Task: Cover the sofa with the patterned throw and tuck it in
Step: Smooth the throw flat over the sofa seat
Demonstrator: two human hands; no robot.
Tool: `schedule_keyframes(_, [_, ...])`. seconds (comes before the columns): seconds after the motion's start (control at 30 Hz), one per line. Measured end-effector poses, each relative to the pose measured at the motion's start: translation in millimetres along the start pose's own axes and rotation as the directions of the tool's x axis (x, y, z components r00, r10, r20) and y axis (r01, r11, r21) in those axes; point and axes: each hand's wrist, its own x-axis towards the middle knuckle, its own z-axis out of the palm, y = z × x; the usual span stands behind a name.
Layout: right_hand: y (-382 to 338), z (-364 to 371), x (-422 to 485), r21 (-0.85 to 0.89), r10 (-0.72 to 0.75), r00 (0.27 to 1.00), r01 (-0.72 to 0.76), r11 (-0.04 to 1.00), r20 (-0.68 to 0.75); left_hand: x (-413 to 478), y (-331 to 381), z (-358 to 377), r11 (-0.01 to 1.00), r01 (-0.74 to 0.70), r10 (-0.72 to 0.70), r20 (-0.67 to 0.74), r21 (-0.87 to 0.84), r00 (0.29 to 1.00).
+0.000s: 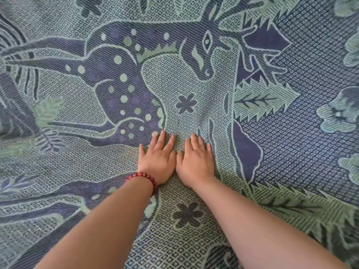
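Observation:
The patterned throw, green and purple with a spotted deer, leaves and flowers, fills the whole view and hides the sofa beneath it. My left hand, with a red bead bracelet on its wrist, lies flat on the cloth with straight fingers. My right hand lies flat right beside it, the two thumbs touching. Both palms press down on the throw near its middle, fingers pointing away from me.
Shallow folds run through the throw at the left, near a leaf motif. A dark flower motif lies between my forearms. No sofa edge, arm or cushion gap shows.

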Motion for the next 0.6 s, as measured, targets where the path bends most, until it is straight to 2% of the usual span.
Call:
schedule_keyframes(0.1, [-1.4, 8.6, 10.2, -0.03, -0.005, 0.999, 0.006, 1.0, 0.044, 8.1, -1.1, 7.0, 0.999, 0.036, -0.036, 0.027, -0.016, 0.999])
schedule_keyframes(0.27, [2.8, 21.2, 24.7, -0.076, 0.002, 0.995, 0.006, 0.997, 0.1, 18.9, -6.1, 17.5, 0.997, 0.053, -0.056, 0.05, 0.053, 0.997])
schedule_keyframes(0.5, [3.8, 11.2, 20.7, -0.057, -0.009, 0.985, 0.019, 0.998, 0.175, 10.3, 2.1, 10.5, 0.995, 0.068, -0.074, 0.086, 0.073, 0.994])
schedule_keyframes(0.6, [10.0, -2.0, 8.5, -0.046, -0.009, 0.988, 0.016, 0.999, 0.155, -1.0, 12.4, 4.2, 0.996, 0.056, -0.061, 0.074, 0.071, 0.995])
